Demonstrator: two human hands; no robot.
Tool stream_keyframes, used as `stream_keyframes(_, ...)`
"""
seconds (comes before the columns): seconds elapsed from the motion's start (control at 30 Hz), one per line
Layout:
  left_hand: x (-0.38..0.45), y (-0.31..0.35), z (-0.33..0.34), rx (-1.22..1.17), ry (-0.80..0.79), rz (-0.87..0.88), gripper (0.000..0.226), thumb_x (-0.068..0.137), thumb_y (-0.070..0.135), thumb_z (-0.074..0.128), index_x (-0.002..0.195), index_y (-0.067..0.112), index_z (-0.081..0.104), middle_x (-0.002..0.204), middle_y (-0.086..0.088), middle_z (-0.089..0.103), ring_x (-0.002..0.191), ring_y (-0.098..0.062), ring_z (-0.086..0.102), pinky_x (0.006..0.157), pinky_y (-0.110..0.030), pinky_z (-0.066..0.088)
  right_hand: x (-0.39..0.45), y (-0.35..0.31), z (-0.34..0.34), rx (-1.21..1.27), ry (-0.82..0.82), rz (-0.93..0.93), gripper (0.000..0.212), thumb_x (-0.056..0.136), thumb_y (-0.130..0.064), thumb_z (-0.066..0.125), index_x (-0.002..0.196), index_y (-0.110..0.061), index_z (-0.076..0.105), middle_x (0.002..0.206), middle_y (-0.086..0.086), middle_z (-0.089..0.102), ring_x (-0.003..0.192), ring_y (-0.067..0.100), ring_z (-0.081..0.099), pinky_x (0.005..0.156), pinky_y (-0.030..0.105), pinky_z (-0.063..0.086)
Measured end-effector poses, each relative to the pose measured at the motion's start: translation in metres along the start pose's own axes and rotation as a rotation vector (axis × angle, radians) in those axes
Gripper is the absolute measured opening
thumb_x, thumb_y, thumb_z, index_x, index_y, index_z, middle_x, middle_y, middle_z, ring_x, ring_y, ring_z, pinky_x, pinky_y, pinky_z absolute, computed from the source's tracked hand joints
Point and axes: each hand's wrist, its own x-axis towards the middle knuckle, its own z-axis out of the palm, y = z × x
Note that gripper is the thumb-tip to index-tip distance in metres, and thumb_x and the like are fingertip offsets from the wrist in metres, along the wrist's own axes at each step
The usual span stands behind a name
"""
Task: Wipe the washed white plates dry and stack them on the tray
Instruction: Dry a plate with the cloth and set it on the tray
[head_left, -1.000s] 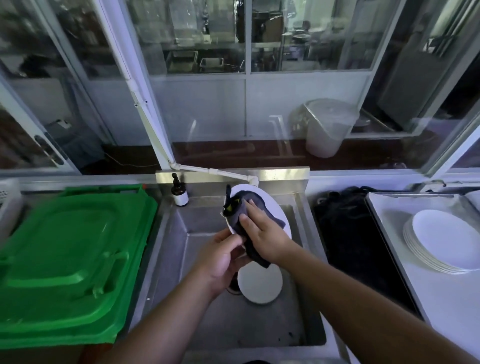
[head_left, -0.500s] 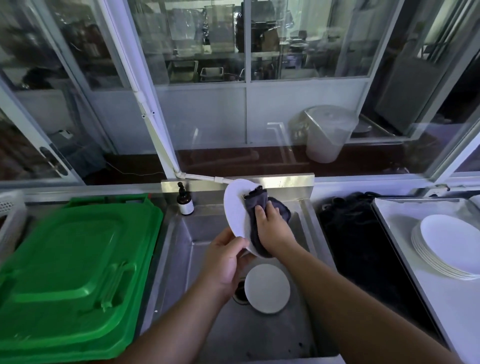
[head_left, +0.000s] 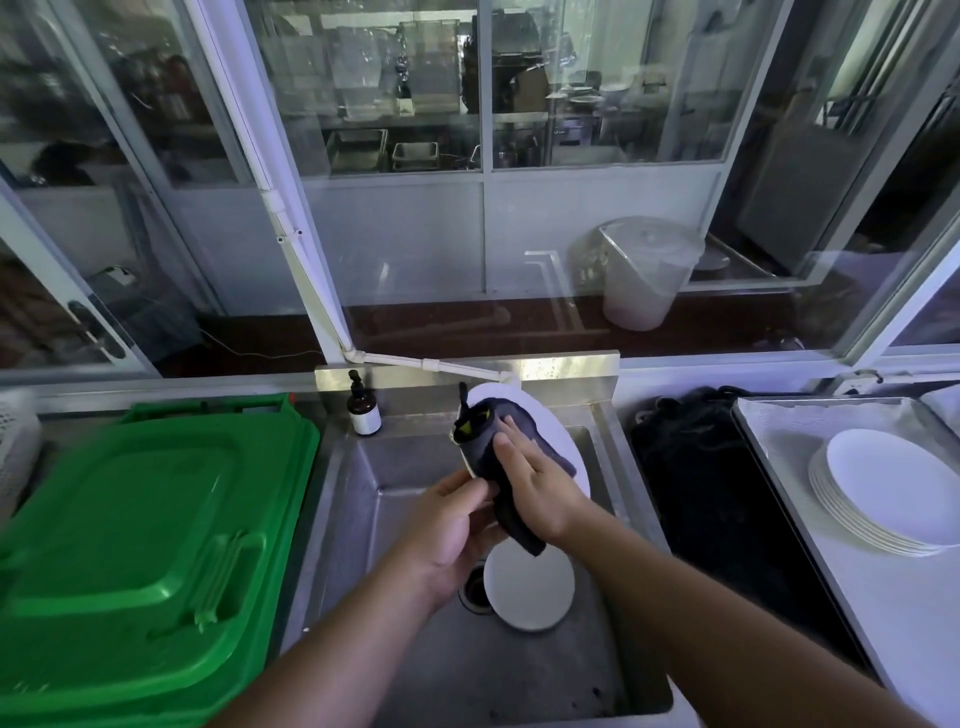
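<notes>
Fingers of the right hand (head_left: 530, 483) lie straight and flat on the dark cloth (head_left: 506, 457), pressing it on the white plate (head_left: 550, 431) held tilted over the sink (head_left: 395, 467). Left hand (head_left: 452, 535) grips the plate's lower edge with curled fingers. Below these fingers a second plate (head_left: 530, 587) lies in the sink. Far to the right of the fingers, the stack of plates (head_left: 888, 493) sits on the tray (head_left: 779, 431).

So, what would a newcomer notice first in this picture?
First, the two hands over the sink: the left hand grips a white plate by its edge while the right hand presses a dark cloth on it. Then the big green lid at the left, and the plate stack on the tray at the right.
</notes>
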Motion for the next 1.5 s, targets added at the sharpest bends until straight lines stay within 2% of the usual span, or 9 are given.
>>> stream_keyframes(0.07, -0.003, 0.001, 0.003, -0.014, -0.014, -0.004, 0.029, 0.102, -0.002, 0.049, 0.112, 0.006, 0.075, 0.102, -0.016, 0.077, 0.085, -0.022, 0.076, 0.07, -0.035, 0.062, 0.004, -0.005, -0.005, -0.086, -0.022, -0.024, 0.049, 0.116, -0.032, 0.028, 0.165, -0.024, 0.025, 0.148, -0.028, 0.017, 0.14, -0.013, 0.006, 0.122, 0.016, -0.001)
stream_keyframes(0.23, -0.008, 0.005, 0.004, -0.018, -0.001, -0.018, 0.032, 0.098, -0.007, 0.049, 0.088, 0.005, 0.077, 0.094, -0.021, 0.075, 0.081, -0.028, 0.076, 0.066, -0.034, 0.062, 0.032, 0.001, -0.009, -0.212, 0.051, -0.051, 0.055, 0.115, -0.04, 0.027, 0.168, -0.027, 0.021, 0.172, -0.014, 0.019, 0.158, 0.002, 0.005, 0.129, 0.028, 0.001)
stream_keyframes(0.43, -0.013, 0.005, 0.005, -0.01, -0.007, 0.023, 0.031, 0.097, -0.008, 0.049, 0.114, -0.003, 0.074, 0.111, -0.024, 0.076, 0.091, -0.028, 0.076, 0.072, -0.036, 0.062, 0.062, 0.011, -0.022, -0.256, 0.174, 0.031, 0.058, 0.112, -0.049, 0.024, 0.165, -0.027, 0.027, 0.174, -0.005, 0.021, 0.162, 0.018, 0.012, 0.13, 0.046, 0.009)
stream_keyframes(0.57, -0.017, 0.012, 0.003, 0.018, -0.012, 0.048, 0.033, 0.098, -0.009, 0.048, 0.115, 0.001, 0.074, 0.106, -0.018, 0.077, 0.086, -0.024, 0.077, 0.068, -0.033, 0.062, 0.069, 0.018, -0.035, -0.133, 0.234, 0.155, 0.056, 0.109, -0.056, 0.032, 0.153, -0.024, 0.045, 0.151, 0.008, 0.054, 0.138, 0.034, 0.049, 0.11, 0.044, 0.038)
stream_keyframes(0.73, -0.015, 0.02, -0.012, -0.005, -0.001, 0.048, 0.032, 0.097, -0.01, 0.048, 0.11, 0.003, 0.075, 0.104, -0.017, 0.076, 0.084, -0.025, 0.076, 0.07, -0.036, 0.063, 0.065, 0.029, -0.061, 0.178, 0.251, 0.176, 0.04, 0.093, -0.055, 0.072, 0.109, -0.018, 0.074, 0.103, 0.001, 0.079, 0.105, 0.026, 0.073, 0.094, 0.042, 0.058)
stream_keyframes(0.9, -0.014, 0.024, -0.018, -0.012, -0.032, 0.05, 0.034, 0.097, -0.009, 0.047, 0.117, 0.002, 0.072, 0.107, -0.018, 0.076, 0.09, -0.026, 0.075, 0.072, -0.037, 0.063, 0.06, 0.032, -0.079, 0.594, 0.045, 0.252, 0.037, 0.092, -0.026, 0.08, 0.122, -0.005, 0.073, 0.114, 0.013, 0.079, 0.109, 0.032, 0.075, 0.095, 0.045, 0.06)
stream_keyframes(1.17, -0.006, 0.009, -0.01, -0.141, 0.026, 0.117, 0.035, 0.092, -0.01, 0.057, 0.121, 0.004, 0.071, 0.124, -0.024, 0.071, 0.101, -0.029, 0.074, 0.078, -0.038, 0.064, 0.051, 0.037, -0.044, 0.826, 0.292, 0.367, 0.038, 0.085, -0.025, 0.087, 0.114, -0.005, 0.075, 0.102, 0.014, 0.081, 0.093, 0.033, 0.078, 0.084, 0.047, 0.064)
stream_keyframes(1.37, 0.001, -0.006, -0.016, -0.171, -0.001, 0.136, 0.045, 0.082, -0.007, 0.066, 0.126, 0.002, 0.067, 0.128, -0.026, 0.069, 0.114, -0.038, 0.071, 0.085, -0.042, 0.062, 0.033, 0.047, -0.011, 1.066, 0.312, 0.489, 0.037, 0.087, -0.032, 0.086, 0.114, -0.011, 0.073, 0.104, 0.013, 0.081, 0.092, 0.036, 0.079, 0.087, 0.056, 0.062)
stream_keyframes(1.5, 0.002, 0.019, -0.033, -0.091, 0.034, 0.073, 0.067, 0.073, 0.021, 0.082, 0.131, -0.003, 0.06, 0.121, -0.024, 0.072, 0.103, -0.032, 0.072, 0.078, -0.042, 0.062, 0.027, 0.052, -0.023, 0.97, 0.261, 0.477, 0.043, 0.085, -0.026, 0.087, 0.12, -0.005, 0.073, 0.107, 0.017, 0.08, 0.095, 0.038, 0.078, 0.086, 0.054, 0.063)
